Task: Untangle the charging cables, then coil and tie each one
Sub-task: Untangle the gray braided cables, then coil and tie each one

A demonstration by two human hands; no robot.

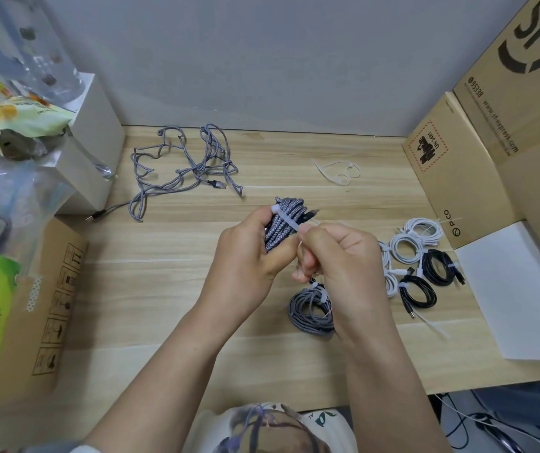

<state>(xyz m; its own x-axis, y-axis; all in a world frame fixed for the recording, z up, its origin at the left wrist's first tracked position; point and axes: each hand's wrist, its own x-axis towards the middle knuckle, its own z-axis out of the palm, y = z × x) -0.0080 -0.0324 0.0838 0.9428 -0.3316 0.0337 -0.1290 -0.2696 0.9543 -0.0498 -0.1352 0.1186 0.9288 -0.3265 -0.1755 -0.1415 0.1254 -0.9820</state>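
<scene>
1. The light wood-grain bench is carrying everything here, with big brown cardboard boxes crowding the right side and a white box plus snack bags sitting off to the left.
2. A long grey braided charging cable is lying loose and knotted near the back wall, untouched, so I'd say that one is waiting its turn.
3. A cluster of finished white and black coiled cables is sitting on the right side of the bench, each with a tie on it, and a grey coiled braided cable is lying just under the right wrist, tied too.
4. The left hand is wrapping its grip around a grey braided cable bundle held up above the bench, fingers curled round the folded loops.
5. The right hand is pinching the tail of a white plastic zip tie that's going round the bundle, looks like it's cinching it.
6. A spare loose white zip tie is lying further back on the bench.
7. Handling guess: the braided cable is light and floppy, so it's springing open unless you're squeezing the loops mid-bundle. The tie is thin and slick, so pinching it close to the head is probably safest.
</scene>
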